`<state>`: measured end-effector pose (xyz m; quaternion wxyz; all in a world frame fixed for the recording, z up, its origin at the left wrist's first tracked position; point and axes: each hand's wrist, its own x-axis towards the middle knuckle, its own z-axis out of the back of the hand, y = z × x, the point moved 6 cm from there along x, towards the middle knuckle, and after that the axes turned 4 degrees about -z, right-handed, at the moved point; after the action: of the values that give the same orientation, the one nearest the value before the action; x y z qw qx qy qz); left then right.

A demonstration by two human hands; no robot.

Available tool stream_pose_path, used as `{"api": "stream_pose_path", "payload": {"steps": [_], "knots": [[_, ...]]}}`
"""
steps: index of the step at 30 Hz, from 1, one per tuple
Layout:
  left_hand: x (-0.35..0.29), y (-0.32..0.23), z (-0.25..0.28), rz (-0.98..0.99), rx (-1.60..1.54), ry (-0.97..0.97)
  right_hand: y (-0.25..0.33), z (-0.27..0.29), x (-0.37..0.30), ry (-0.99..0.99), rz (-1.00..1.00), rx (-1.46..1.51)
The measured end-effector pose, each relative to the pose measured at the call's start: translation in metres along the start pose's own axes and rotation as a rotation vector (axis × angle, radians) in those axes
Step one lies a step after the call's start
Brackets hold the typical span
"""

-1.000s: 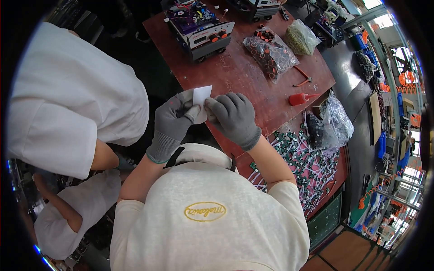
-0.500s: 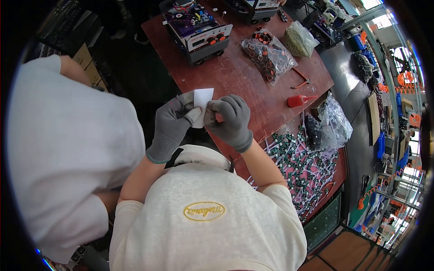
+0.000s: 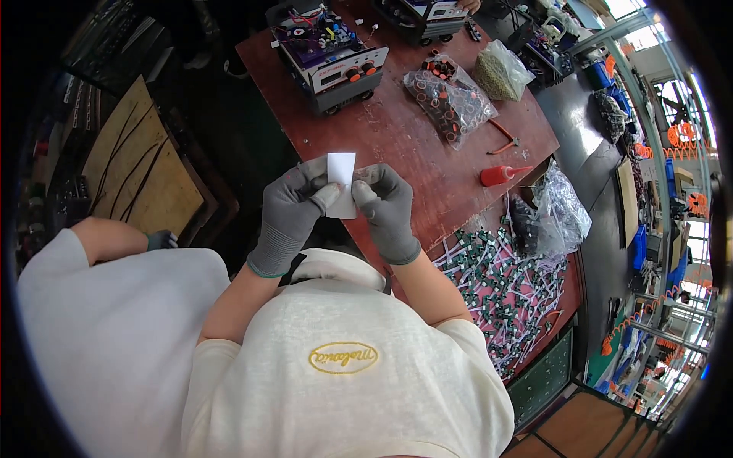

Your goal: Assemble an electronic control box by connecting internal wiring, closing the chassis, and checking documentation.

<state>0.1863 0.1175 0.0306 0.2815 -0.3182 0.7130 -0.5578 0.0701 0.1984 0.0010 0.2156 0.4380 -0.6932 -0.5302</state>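
A small white slip of paper is held upright between my two gloved hands, over the near left edge of the red table. My left hand, in a grey glove, pinches its left side with the thumb in front. The grey-gloved right hand grips the opposite side, its thumb also against the paper and its fingers curled behind. Beyond them stands an open-topped electronic unit with a pale front panel and orange-ringed knobs.
At the back lie a bag of black parts with orange rings and a bag of greenish bits. Pliers, a red bottle and many small circuit boards with white cables are rightward. A co-worker's white shirt is close on my left.
My right hand has shifted slightly left, and its thumb now lies against the paper. The co-worker on the left has moved lower in view, uncovering a tan board.
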Motion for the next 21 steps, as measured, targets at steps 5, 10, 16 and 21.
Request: {"api": "stream_pose_path", "payload": {"steps": [5, 10, 16, 21], "knots": [[-0.002, 0.002, 0.003, -0.053, 0.048, -0.007, -0.005, -0.003, -0.004, 0.002, -0.051, 0.129], [-0.002, -0.008, 0.009, -0.076, 0.061, -0.047, 0.008, 0.004, -0.004, 0.011, 0.046, 0.110], [-0.004, -0.007, 0.005, -0.131, 0.139, -0.012, -0.001, -0.011, -0.009, 0.161, -0.119, 0.115], [-0.009, -0.029, 0.008, -0.298, 0.353, -0.158, 0.003, -0.011, -0.012, 0.112, -0.098, 0.078]]}}
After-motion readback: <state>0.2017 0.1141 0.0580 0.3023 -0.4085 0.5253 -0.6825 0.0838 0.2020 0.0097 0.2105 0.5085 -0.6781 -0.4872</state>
